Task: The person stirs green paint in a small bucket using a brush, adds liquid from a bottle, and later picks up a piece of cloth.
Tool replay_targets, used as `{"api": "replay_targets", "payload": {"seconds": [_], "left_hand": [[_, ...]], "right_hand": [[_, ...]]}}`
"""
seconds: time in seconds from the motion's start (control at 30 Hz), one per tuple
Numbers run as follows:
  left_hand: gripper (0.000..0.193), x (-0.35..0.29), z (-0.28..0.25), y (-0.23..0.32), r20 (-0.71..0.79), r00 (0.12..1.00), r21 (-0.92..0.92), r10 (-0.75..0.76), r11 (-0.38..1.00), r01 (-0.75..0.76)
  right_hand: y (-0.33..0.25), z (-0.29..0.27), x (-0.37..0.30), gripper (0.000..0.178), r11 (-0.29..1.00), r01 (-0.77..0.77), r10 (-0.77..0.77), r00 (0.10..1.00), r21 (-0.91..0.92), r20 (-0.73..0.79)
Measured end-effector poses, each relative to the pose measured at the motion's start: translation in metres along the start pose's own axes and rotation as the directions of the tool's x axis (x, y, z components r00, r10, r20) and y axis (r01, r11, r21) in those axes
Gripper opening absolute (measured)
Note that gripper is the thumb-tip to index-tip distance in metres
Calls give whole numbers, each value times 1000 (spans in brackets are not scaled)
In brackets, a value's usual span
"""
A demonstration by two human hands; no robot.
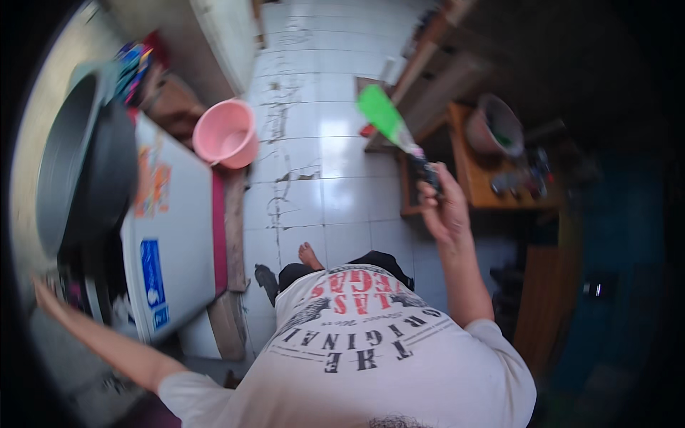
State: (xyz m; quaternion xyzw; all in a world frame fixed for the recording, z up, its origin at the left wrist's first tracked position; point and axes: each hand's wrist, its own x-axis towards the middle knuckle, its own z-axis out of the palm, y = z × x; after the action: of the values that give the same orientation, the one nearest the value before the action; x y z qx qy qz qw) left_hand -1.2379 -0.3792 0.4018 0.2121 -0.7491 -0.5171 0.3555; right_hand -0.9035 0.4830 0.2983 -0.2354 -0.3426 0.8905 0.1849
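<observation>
Raised ahead on the right, my right hand (446,207) is closed around the dark handle of a spatula (382,113). Its flat green blade points up and to the left, above the tiled floor. The spatula and the fingers are slightly blurred. My left arm stretches out to the far left, where my left hand (47,298) is near the wall, below a large grey basin (64,171). That hand is small and blurred at the picture's rim, so its fingers and anything in them cannot be made out.
On the left stands a white box-like appliance (182,250) with stickers and a pink edge; a pink bucket (227,135) is beyond it. A wooden table (474,175) on the right bears a pail (494,125) and several small jars. Cracked white tiles (342,196) run between them.
</observation>
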Motion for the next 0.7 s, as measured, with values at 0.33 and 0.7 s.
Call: {"api": "replay_targets", "payload": {"seconds": [0.33, 0.7], "left_hand": [[28, -381, 258, -44, 549, 833, -128, -73, 977, 171], [26, -961, 354, 81, 921, -351, -175, 169, 984, 13]], "right_hand": [[-47, -155, -85, 20, 972, 153, -127, 981, 180, -148], [-141, -346, -227, 28, 890, 441, -359, 833, 114, -421]]}}
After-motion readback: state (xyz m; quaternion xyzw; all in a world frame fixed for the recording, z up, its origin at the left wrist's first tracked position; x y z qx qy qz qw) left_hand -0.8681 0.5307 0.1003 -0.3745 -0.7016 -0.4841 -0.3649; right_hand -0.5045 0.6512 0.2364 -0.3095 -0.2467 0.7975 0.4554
